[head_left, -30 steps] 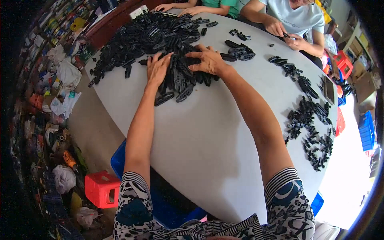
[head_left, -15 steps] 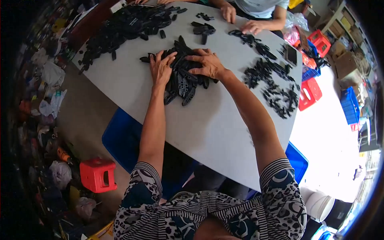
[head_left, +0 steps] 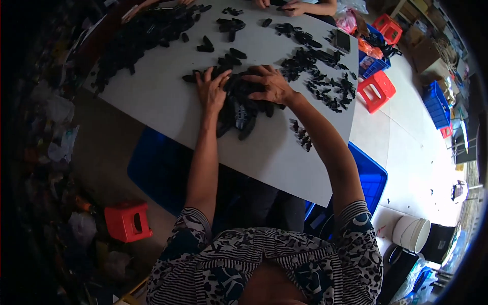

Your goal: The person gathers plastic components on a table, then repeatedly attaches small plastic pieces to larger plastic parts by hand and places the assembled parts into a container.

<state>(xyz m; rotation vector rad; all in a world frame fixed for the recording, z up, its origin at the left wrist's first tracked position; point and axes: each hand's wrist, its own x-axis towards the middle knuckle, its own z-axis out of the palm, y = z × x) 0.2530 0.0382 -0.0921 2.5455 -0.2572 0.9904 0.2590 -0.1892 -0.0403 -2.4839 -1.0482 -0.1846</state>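
My left hand [head_left: 212, 91] presses against the left side of a heap of black moulded plastic parts [head_left: 240, 113], fingers spread. On the heap's right side lies my right hand [head_left: 272, 86], its fingers apart and curved over the pieces. The parts are long and narrow with rounded ends, and one near the front shows a ribbed face with holes. Beneath my palms the pieces are hidden. Just beyond the heap, a few loose black parts [head_left: 237, 53] lie on the pale table [head_left: 284, 168].
A larger black pile [head_left: 147, 40] covers the far left of the table. Small black pieces [head_left: 330, 91] and a phone [head_left: 342, 40] lie at the right. Another person's hands [head_left: 294, 7] are at the far edge. Blue bins [head_left: 367, 173] and red stools [head_left: 128, 221] stand around.
My hands and the heap have come closer to the table's near edge, and some parts now lie loose behind it. The other person's hands have drawn back to the far edge. The view has shifted.
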